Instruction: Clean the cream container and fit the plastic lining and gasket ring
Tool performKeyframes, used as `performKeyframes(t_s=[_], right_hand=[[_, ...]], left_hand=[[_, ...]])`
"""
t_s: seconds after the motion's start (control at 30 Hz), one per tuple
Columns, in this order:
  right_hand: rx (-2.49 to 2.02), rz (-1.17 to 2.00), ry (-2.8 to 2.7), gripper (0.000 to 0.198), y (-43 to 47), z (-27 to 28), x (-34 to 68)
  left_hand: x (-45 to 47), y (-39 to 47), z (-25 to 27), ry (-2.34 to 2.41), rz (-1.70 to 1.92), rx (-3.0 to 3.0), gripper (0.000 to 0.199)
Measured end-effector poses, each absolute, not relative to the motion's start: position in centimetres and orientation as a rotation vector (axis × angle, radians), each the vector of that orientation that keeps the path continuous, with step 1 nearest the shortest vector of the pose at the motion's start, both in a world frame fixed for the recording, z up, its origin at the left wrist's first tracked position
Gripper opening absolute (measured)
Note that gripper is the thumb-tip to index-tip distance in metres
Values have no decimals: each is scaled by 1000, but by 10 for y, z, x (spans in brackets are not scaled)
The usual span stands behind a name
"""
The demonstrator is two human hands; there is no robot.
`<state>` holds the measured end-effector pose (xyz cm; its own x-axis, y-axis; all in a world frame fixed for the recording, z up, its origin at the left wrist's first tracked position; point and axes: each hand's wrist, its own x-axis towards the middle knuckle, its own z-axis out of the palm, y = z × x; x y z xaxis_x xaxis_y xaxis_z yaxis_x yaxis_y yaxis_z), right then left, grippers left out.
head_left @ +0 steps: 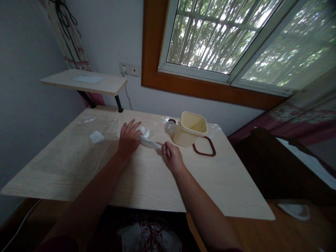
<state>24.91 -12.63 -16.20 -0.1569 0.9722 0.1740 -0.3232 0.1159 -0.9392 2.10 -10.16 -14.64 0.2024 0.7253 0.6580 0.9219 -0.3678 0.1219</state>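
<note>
Looking down from head height, the view takes in a pale wood-grain desk (147, 178) set against a grey wall below a window (236, 38).

At the far left of the desk lies a small white folded square (96, 137), well apart from the hands, with a sheet of clear plastic (89, 120) just behind it.

Near the middle lies a clear plastic bag (148, 141), long and crumpled, with something white and rounded bunched at its left end. It stretches from the left hand across to the right hand.

The left hand (129, 137) lies flat on the bag's left end, palm down, fingers spread and pointing away, pressing on the white bulge rather than gripping it.

The right hand (171, 156) is curled into a loose fist, thumb and fingers pinched on the bag's right end, just in front of the tub.

To the right of the hands stands a cream plastic tub (189, 133), upright and open at the top, squarish with rounded corners. Its inside looks bare as far as the dim light allows. A dark reddish ring (204, 147) lies flat on the desk, touching the tub's base on the right side.

A small raised shelf (84, 81) sits at the desk's back left corner.
</note>
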Motion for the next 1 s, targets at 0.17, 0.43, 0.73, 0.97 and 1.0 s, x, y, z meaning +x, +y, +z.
performKeyframes(t_s=[0.17, 0.43, 0.73, 0.97, 1.0], right_hand=[[-803, 1343, -1158, 62, -125, -162, 250], [-830, 1347, -1205, 63, -126, -159, 250], [-874, 1340, -1222, 63, -126, -158, 251], [-866, 1339, -1227, 63, -127, -158, 251], [-862, 1341, -1224, 63, -127, -158, 251]], left_hand=[[20, -99, -153, -1584, -860, -2298, 30], [23, -99, -157, -1601, -810, -2335, 36], [25, -98, -160, -1585, -804, -2355, 31], [25, -99, -160, -1591, -805, -2351, 32], [25, -99, -160, -1589, -802, -2355, 32]])
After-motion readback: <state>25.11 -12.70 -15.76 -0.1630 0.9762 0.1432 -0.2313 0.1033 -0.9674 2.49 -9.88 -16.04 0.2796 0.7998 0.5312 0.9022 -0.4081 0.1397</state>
